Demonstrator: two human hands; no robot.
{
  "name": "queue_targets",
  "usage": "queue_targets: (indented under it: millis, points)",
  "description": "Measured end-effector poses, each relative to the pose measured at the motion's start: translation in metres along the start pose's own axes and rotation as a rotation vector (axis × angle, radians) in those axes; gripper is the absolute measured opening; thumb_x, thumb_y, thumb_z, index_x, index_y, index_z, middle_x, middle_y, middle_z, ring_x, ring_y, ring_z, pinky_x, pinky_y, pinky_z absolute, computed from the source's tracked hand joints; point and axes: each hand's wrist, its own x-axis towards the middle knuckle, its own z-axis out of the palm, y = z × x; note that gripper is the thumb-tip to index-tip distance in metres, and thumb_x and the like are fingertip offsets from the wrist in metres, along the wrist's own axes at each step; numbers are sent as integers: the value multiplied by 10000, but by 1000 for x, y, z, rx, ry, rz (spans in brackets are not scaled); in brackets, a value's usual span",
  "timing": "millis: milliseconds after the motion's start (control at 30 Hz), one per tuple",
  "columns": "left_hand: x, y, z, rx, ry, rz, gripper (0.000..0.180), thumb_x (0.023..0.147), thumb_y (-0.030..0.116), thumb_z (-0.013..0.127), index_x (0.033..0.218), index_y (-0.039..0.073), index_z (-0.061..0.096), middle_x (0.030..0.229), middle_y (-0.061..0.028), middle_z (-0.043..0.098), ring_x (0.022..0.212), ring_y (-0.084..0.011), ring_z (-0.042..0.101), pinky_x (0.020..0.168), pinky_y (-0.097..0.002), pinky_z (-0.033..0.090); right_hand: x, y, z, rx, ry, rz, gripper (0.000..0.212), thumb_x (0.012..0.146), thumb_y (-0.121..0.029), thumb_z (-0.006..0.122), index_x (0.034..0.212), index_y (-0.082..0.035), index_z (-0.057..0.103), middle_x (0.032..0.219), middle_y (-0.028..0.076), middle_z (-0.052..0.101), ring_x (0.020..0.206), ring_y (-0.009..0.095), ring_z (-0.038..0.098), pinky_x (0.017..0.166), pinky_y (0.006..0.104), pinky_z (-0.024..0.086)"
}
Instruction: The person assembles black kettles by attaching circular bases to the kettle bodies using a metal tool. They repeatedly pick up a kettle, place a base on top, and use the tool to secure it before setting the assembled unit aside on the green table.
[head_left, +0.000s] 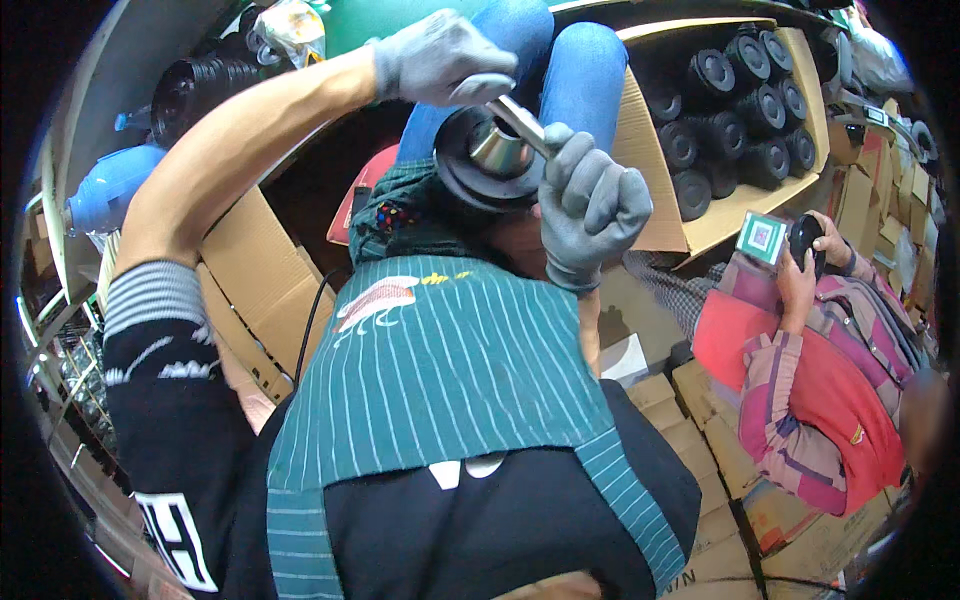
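My gloved left hand is closed around the upper left end of a metal bar. The lower right end of that bar is in my gloved right hand, its fingers curled. Under the bar sits a shiny metal cone-shaped piece, in the middle of a black round part with a wide rim. This part rests at my lap, by the knees of my blue jeans. Whether bar and cone are joined cannot be made out.
At the right, an open cardboard box holds several black round parts. Beyond my right side a co-worker in a red apron holds a black ring and a small green-and-white box. Cardboard and a blue container stand left.
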Motion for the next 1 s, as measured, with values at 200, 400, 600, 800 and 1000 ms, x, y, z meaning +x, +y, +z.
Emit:
queue_targets:
  millis: [200, 400, 600, 800, 1000]
  points:
    - [2, -3, 7, 19, 225, 26, 229, 1015, 288, 667, 898, 104, 598, 694, -146, 538, 643, -400, 600, 576, -482, 476, 25, 5, -2, 0, 34, -45, 454, 1162, -178, 325, 713, -147, 383, 603, 11, 332, 620, 189, 355, 843, 391, 463]
    - [-17, 36, -10, -212, 241, -331, 217, 977, 184, 685, 829, 29, 647, 709, -194, 534, 611, -385, 533, 588, -439, 432, 39, -4, -23, -289, -17, 190, 408, 1043, -355, 616, 1240, -64, 408, 1204, 133, 432, 1137, 287, 433, 1121, 454, 401]
    - [-87, -4, 29, -773, 483, -978, 329, 1149, 275, 523, 1049, -1, 669, 829, -30, 597, 614, -69, 480, 506, -279, 382, -1, -27, -13, -1021, -106, 403, 1007, 869, -473, 857, 1622, 3, 387, 1625, 297, 436, 1554, 449, 376, 1287, 508, 304]
    - [-141, -91, 80, -288, 652, -1292, 473, 1111, 511, 588, 957, 68, 649, 657, 28, 503, 534, -76, 461, 506, -288, 388, -11, -25, -1, -1206, -234, 304, 1124, 701, -398, 972, 1606, -46, 405, 1643, 367, 347, 1551, 521, 341, 1296, 534, 307]
    - [-145, -121, 98, 105, 414, -1369, 554, 1074, 586, 546, 1116, 55, 698, 965, -210, 765, 906, -445, 733, 768, -544, 527, -4, -22, -11, -1171, -251, 437, 1063, 676, -479, 967, 1537, -35, 529, 1643, 381, 369, 1545, 515, 369, 1278, 538, 335]
